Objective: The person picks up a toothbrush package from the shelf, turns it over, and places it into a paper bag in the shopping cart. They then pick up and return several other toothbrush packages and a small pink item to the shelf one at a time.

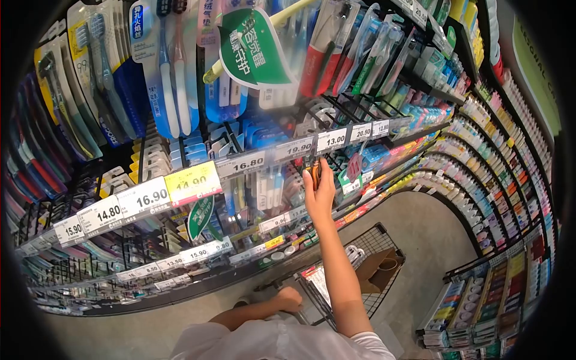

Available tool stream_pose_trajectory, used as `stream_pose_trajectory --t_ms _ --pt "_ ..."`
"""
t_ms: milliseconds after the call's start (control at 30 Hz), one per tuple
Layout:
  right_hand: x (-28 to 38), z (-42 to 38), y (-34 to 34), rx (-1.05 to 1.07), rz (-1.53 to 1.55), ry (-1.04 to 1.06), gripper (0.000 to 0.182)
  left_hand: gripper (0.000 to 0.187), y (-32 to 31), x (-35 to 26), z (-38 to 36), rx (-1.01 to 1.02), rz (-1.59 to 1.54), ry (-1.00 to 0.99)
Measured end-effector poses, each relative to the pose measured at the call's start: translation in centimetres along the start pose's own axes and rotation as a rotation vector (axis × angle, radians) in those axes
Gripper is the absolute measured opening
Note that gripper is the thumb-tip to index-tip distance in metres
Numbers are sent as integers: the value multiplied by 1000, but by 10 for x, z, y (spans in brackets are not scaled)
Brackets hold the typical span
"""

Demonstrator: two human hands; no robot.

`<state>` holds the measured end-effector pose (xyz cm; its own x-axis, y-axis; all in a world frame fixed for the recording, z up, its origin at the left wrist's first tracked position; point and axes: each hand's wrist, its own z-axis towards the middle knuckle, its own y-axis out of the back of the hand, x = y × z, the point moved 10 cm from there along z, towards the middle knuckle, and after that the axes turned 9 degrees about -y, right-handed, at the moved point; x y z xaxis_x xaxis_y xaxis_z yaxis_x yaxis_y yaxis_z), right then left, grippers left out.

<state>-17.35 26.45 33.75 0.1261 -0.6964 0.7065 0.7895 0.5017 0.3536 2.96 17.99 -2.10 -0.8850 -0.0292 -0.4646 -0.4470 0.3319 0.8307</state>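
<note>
Currently right hand (318,195) grips an orange packet (315,174) at the toothbrush rack (264,157), not yet carted; left hand (289,299) closed on shopping cart (384,240) handle.

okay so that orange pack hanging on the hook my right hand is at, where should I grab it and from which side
Probably pinch the orange pack low on its flat card, thumb on one face and fingers on the other, coming straight from the aisle side. It hangs upright under the price rail with packs close beside it, so only its front and lower edge are free. Right hand is already there.

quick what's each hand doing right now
left hand: closed on the shopping cart handle.
right hand: raised at the shelf, gripping a small orange item.
</note>
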Motion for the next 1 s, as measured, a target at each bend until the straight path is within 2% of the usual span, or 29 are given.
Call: stream_pose_trajectory --t_ms 100,200,233,333,367,467,533,633,733,767,867,933,1000 --pt "-2 9 -14 24 19 -8 45 43 -1 2 1 -25 -4 -11" --pt "-5 19 -35 33 92 22 36 43 -1 2 1 -47 2 -14" --pt "-1 22 -37 -35 148 72 28 42 -2 3 2 -52 0 -10" --pt "-20 26 -63 45 81 38 36 41 -3 5 1 -73 -1 1" --pt "-26 27 -70 134 127 -47 33 41 -3 5 1 -80 -1 3" --pt "-26 24 -70 125 39 29 35 41 -3 6 2 -105 -9 15" --pt "-41 17 -68 71 -58 55 42 40 -3 5 4 -111 4 -4" --pt "-45 -6 -38 33 -129 -23 45 40 0 2 4 -116 24 -22" --pt "-66 -49 7 3 68 -142 42 39 5 1 2 -86 15 -22" --pt "-88 -73 24 -11 44 -252 36 38 3 1 3 -67 15 -19" --pt "-189 -174 69 -56 -50 -540 20 35 1 2 3 -38 11 -21" --pt "-258 -254 99 -17 -276 -680 18 35 -4 1 5 1 9 -29" --pt "-317 -327 127 -6 -325 -815 19 31 -2 4 5 -38 26 24"
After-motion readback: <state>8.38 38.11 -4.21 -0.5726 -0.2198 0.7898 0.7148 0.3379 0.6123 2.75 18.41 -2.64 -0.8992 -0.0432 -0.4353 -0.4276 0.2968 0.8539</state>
